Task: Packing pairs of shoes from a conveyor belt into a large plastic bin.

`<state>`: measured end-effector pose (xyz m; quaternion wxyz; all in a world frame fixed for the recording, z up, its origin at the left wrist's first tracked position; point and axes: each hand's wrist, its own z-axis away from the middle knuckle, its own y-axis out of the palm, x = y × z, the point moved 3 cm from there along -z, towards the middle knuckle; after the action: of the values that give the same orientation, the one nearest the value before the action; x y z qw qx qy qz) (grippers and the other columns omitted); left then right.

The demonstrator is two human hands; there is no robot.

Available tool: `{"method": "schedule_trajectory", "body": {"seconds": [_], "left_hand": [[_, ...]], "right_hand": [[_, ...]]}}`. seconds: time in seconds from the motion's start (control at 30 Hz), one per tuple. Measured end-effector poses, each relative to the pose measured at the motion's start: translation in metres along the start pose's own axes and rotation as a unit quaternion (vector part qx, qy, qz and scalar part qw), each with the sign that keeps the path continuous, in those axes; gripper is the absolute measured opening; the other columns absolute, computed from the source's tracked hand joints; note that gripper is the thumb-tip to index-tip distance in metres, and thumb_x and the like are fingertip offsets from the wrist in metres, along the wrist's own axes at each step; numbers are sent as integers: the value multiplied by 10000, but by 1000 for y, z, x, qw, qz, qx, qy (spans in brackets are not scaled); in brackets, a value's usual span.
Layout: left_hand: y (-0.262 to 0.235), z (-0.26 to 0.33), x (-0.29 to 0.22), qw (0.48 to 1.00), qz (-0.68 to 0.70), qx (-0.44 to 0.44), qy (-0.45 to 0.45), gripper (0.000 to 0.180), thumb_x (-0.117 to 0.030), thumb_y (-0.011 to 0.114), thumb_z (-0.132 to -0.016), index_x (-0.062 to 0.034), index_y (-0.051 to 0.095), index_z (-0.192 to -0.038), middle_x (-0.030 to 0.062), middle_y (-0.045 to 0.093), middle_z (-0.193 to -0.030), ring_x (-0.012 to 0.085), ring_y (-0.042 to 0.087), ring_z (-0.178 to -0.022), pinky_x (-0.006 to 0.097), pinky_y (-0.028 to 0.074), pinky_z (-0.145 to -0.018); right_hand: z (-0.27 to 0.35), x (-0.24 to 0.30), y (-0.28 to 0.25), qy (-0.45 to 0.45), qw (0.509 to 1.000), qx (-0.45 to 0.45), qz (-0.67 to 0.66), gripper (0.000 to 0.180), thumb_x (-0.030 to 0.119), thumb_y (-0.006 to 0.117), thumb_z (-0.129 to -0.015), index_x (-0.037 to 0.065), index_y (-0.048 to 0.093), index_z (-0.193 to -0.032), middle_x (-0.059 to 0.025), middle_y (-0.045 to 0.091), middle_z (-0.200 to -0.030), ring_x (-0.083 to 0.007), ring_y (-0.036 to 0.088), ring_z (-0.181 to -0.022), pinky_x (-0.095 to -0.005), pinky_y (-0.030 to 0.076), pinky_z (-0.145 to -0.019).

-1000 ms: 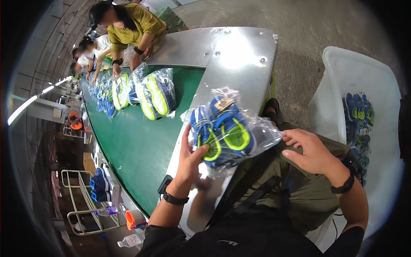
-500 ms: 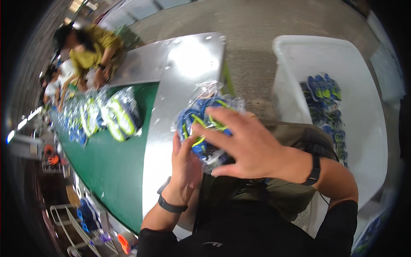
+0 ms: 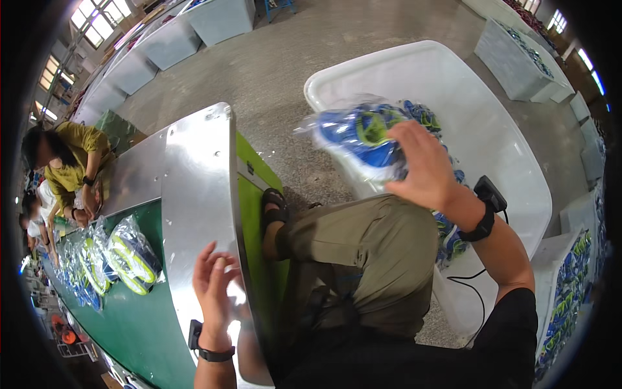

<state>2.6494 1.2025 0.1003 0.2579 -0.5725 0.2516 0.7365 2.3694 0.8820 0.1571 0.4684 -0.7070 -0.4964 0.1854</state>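
I look down on a large white plastic tub (image 3: 499,129) on the concrete floor (image 3: 291,52) at my right. To my left runs a green conveyor belt (image 3: 139,324) edged by a curved shiny metal table (image 3: 194,188). My knee in olive trousers (image 3: 369,259) fills the middle, between table and tub. On the belt lie bagged pairs of yellow-green shoes (image 3: 133,256), well apart from me, and beyond them a person in a mustard shirt (image 3: 74,152) bends over the belt. My right hand (image 3: 424,165) grips a clear bag of blue and green shoes (image 3: 363,133), held above the tub's near rim. My left hand (image 3: 217,285) rests empty on the metal table, fingers loosely spread.
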Motion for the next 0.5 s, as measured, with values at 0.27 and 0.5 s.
{"method": "schedule_trajectory", "body": {"seconds": [0.27, 0.5], "left_hand": [[-56, -15, 35, 985, -93, -118, 80, 330, -128, 652, -990, 22, 581, -1275, 28, 634, -991, 89, 614, -835, 208, 497, -710], [-39, -16, 39, 962, -202, -123, 137, 216, -105, 658, -974, 13, 645, -1155, 34, 666, -969, 84, 605, -845, 211, 456, -746]], "right_hand": [[123, -156, 64, 185, 963, 196, 9, 737, 280, 850, -627, 35, 551, -1254, -187, 599, -1169, -413, 604, -1077, -479, 517, -902], [127, -194, 117, 218, 904, 367, -10, 775, 310, 874, -626, 56, 544, -1279, -191, 611, -1157, -413, 612, -1083, -484, 524, -908]]}}
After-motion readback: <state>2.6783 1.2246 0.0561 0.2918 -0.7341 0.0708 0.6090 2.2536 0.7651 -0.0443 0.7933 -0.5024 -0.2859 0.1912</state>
